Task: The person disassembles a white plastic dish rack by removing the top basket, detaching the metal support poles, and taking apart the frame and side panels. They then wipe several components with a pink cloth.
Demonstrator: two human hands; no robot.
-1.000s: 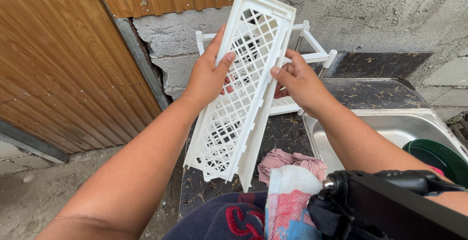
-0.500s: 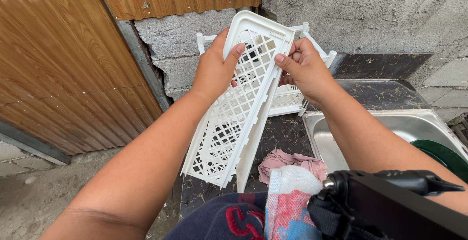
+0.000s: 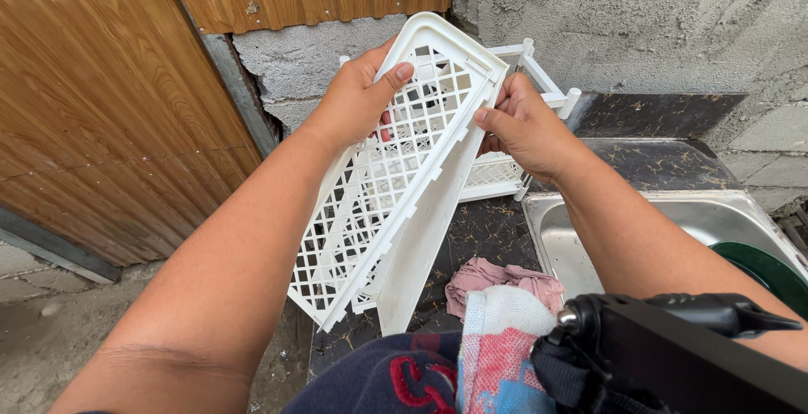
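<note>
While both our hands are raised in front of the wall, they hold one white lattice rack between them. Our left hand is closed on the rack's upper left edge, thumb lying across the grid face and fingers wrapped behind. Our right hand grips the upper right edge, thumb pressed on the rim, fingers curled around the back. The rack is tilted, its top corner high near the block wall and its lower end hanging down toward our lap, above the dark counter. Behind it, a second white lattice piece stands on the counter against the wall. A pink cloth lies on the counter just beside the steel sink, which holds a green basin at its right end. A checked cloth sits nearest the camera. A brown panelled door fills the left.
</note>
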